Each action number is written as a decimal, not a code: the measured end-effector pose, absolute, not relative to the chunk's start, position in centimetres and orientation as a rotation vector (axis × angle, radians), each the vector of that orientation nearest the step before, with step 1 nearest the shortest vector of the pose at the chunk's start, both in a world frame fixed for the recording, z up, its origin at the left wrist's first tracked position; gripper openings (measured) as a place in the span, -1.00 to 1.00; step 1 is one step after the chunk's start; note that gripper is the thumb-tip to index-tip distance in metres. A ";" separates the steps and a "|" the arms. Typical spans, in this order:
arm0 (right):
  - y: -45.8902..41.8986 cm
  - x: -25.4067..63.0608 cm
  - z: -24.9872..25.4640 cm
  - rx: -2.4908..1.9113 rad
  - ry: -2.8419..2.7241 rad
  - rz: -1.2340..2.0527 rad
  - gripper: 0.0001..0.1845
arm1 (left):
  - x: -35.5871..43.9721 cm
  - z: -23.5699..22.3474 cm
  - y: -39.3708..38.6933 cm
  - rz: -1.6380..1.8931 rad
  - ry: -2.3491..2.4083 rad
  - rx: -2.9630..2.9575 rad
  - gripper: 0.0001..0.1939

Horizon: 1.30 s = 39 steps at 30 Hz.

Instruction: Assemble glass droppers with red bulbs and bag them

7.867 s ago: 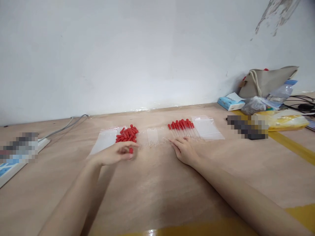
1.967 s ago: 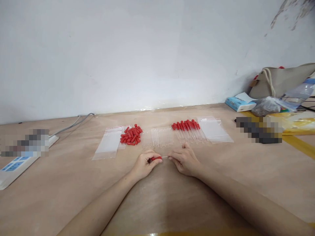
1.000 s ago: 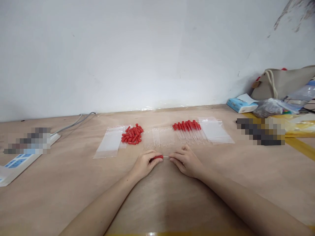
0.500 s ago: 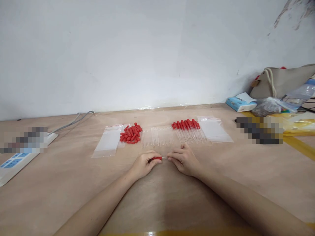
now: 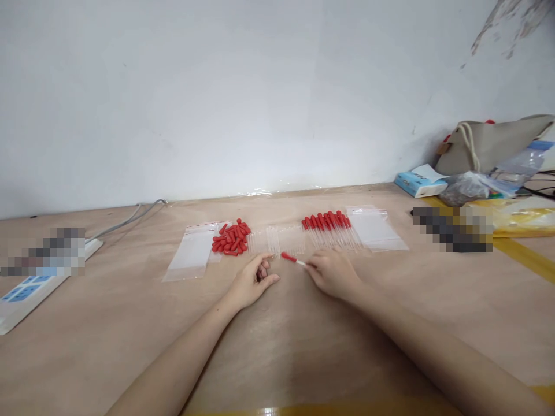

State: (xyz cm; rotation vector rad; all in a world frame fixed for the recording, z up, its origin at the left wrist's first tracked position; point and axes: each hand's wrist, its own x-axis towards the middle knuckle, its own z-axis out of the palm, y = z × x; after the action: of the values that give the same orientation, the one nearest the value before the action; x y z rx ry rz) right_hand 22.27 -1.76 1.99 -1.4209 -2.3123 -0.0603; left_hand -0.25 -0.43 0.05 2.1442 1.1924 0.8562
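Near the centre, the right hand pinches a slim, clear, red-capped tube; left hand's fingers apart.

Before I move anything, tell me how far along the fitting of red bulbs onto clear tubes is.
Partway. Already done, it seems: the row of red-bulbed tubes beside the right zip bag. In hand: one bulbed tube, held by the right hand; the left hand is empty. Left: the bare clear tubes and loose red bulbs.
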 end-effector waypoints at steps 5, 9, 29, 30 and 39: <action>1.7 24.1 2.2 -1.818 -1.813 0.151 -0.70 | -0.1 0.2 -0.7 0.751 1.122 2.306 -0.81; 4.5 23.6 2.2 -2.003 -1.623 0.159 -0.73 | 0.0 0.6 -0.9 0.737 1.101 2.318 -0.82; 6.5 20.3 2.3 -2.168 -1.798 0.163 -0.71 | -0.1 1.0 -1.0 0.728 1.095 2.310 -0.83; 6.9 20.2 2.4 -2.200 -1.793 0.188 -0.73 | -0.1 1.0 -1.0 0.729 1.092 2.312 -0.83; 7.3 19.6 4.0 -2.225 -1.847 0.263 -0.83 | 0.2 0.8 -1.0 0.737 1.079 2.299 -0.82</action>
State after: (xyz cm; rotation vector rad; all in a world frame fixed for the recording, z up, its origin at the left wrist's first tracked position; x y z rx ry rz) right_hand 19.63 7.26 3.95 -2.2245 -1.8472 0.2630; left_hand 0.15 -1.05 0.79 2.2985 1.0789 0.7371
